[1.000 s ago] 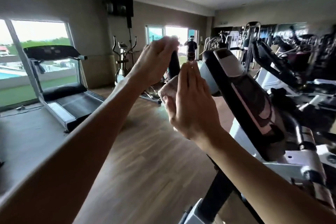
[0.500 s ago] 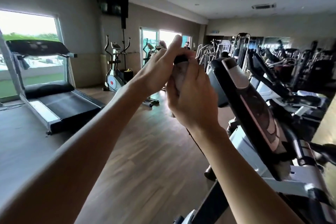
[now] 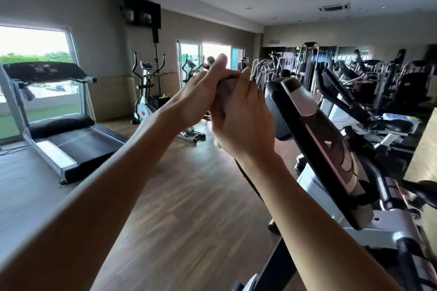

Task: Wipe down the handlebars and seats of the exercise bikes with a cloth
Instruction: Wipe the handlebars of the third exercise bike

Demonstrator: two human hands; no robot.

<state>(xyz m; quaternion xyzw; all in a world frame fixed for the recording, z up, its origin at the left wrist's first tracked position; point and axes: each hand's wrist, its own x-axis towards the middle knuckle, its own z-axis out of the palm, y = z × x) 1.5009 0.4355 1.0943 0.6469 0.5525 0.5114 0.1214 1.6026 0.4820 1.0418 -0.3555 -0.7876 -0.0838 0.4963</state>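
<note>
Both hands' grip: right hand [image 3: 243, 123] clenches cloth [image 3: 225, 92] round the handlebar; left hand [image 3: 201, 94] presses alongside. Handlebar [image 3: 248, 178] runs steeply upright.

Treadmill [image 3: 59, 134] by window [image 3: 35, 42] at left — elliptical [image 3: 146, 92] w/ TV [image 3: 142, 10] above, far wall.

handlebar [image 3: 248, 176] top hidden by both hands, cloth [image 3: 224, 92] mostly covered

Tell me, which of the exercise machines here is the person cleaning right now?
The bike nearest the camera, with the big tilted black console: both the left hand and right hand wrap its handlebar with a cloth. All others stand untouched.
</note>
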